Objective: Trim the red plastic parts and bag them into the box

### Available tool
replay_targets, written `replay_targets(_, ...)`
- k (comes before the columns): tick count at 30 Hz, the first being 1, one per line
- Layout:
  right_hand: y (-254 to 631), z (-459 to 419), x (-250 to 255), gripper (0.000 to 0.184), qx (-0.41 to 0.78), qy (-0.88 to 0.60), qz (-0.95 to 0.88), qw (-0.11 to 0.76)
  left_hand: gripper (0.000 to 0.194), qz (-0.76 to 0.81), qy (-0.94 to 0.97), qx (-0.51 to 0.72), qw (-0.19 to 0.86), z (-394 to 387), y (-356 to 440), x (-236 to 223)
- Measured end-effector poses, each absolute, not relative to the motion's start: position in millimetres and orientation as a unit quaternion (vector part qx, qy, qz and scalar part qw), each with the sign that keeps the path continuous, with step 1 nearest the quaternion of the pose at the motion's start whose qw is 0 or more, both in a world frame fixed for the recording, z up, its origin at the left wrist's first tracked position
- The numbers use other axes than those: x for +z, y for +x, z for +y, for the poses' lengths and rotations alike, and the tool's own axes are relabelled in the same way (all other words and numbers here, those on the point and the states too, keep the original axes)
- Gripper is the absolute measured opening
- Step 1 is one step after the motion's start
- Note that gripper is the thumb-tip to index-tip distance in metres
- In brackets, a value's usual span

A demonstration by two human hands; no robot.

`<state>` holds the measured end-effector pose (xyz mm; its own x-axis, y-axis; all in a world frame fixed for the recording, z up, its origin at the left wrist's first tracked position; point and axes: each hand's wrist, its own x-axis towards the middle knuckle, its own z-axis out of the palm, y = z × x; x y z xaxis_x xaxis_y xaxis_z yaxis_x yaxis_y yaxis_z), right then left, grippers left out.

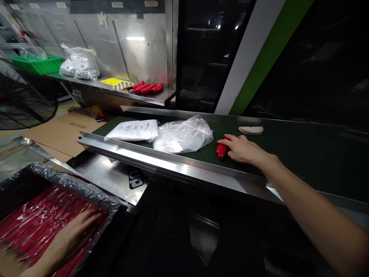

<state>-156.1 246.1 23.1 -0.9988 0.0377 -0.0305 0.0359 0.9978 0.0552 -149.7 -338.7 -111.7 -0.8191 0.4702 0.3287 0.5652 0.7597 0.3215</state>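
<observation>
The person's right hand [245,149] reached over the dark green belt [294,154], its thumb and fingertips closed around a small red part [221,150] that lay near the belt's metal edge [184,168]. To that part's left on the belt sat a clear plastic bag [184,134], and touching it, a white packet [134,130] with handwriting across the top. A pale curved piece [250,130] lay beyond the right hand, apart from it. The left hand [76,231] was down in a box [34,167] lined with dark plastic, resting over red pieces in clear wrapping [43,215]; its fingers looked close together, but they were blurred, and I couldn't tell whether they pinched anything. On the metal shelf [111,87] behind the belt, more red parts [147,88] lay side by side next to a yellow sheet [112,81], with a bulging clear bag [80,63] and a green bin [39,64] farther left. A fan [24,94] stood at the far left.
</observation>
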Motion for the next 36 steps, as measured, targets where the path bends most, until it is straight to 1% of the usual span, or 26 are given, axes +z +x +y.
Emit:
replay_targets(2,-157,254,26,0.051,0.023,-0.008,1.000,0.010,0.020,-0.933,-0.237,-0.249,0.109,-318,-157,-83)
replay_targets(3,-156,257,28,0.046,0.021,-0.019,1.000,0.001,0.022,-0.923,-0.239,-0.274,0.127,-302,-158,-67)
replay_targets(5,-151,259,33,0.040,0.017,-0.028,0.999,-0.028,0.029,-0.887,-0.304,-0.312,0.151,-259,-153,-37)
replay_targets(7,-140,253,40,0.039,0.012,-0.029,0.997,-0.066,0.034,-0.831,-0.423,-0.323,0.159,-210,-140,-12)
replay_targets(8,-133,245,45,0.040,0.004,-0.039,0.995,-0.091,0.036,-0.804,-0.471,-0.321,0.170,-186,-132,-3)
replay_targets(10,-114,219,57,0.041,-0.013,-0.086,0.985,-0.152,0.030,-0.745,-0.543,-0.297,0.247,-141,-117,13)
replay_targets(11,-103,202,63,0.041,-0.022,-0.125,0.975,-0.181,0.030,-0.726,-0.555,-0.276,0.296,-123,-110,20)
replay_targets(12,-91,183,69,0.040,-0.021,-0.161,0.964,-0.212,0.034,-0.723,-0.550,-0.256,0.330,-109,-105,26)
replay_targets(14,-68,144,79,0.038,-0.030,-0.229,0.947,-0.223,0.044,-0.753,-0.525,-0.219,0.331,-90,-99,34)
replay_targets(16,-54,114,83,0.030,-0.085,-0.296,0.932,-0.194,0.051,-0.783,-0.512,-0.224,0.272,-84,-98,34)
replay_targets(17,-52,106,83,0.027,-0.119,-0.314,0.927,-0.169,0.055,-0.792,-0.509,-0.251,0.224,-86,-97,31)
replay_targets(19,-61,104,79,0.026,-0.196,-0.317,0.920,-0.122,0.063,-0.803,-0.468,-0.352,0.108,-94,-95,20)
replay_targets(21,-89,115,72,0.032,-0.230,-0.266,0.931,-0.093,0.066,-0.813,-0.360,-0.456,-0.016,-106,-89,4)
replay_targets(22,-109,123,67,0.031,-0.218,-0.223,0.946,-0.086,0.062,-0.813,-0.295,-0.497,-0.070,-112,-84,-3)
replay_targets(23,-130,131,63,0.026,-0.169,-0.173,0.967,-0.085,0.057,-0.809,-0.230,-0.528,-0.115,-117,-79,-10)
replay_targets(24,-152,138,58,0.026,-0.085,-0.124,0.987,-0.062,0.053,-0.802,-0.172,-0.550,-0.155,-121,-72,-16)
replay_targets(26,-191,146,48,0.026,-0.024,-0.078,0.996,-0.027,0.048,-0.777,-0.092,-0.583,-0.220,-126,-59,-23)
replay_targets(29,-229,148,34,0.019,0.012,-0.043,0.999,0.028,0.038,-0.743,-0.041,-0.610,-0.273,-126,-44,-25)
replay_targets(31,-238,146,28,0.020,0.024,-0.029,0.998,0.042,0.033,-0.724,-0.038,-0.625,-0.291,-123,-39,-22)
replay_targets(33,-237,145,26,0.023,0.025,-0.023,0.999,0.031,0.033,-0.707,-0.042,-0.638,-0.302,-120,-37,-19)
replay_targets(36,-225,148,32,0.021,0.012,-0.027,0.999,-0.017,0.037,-0.679,-0.034,-0.660,-0.318,-114,-39,-16)
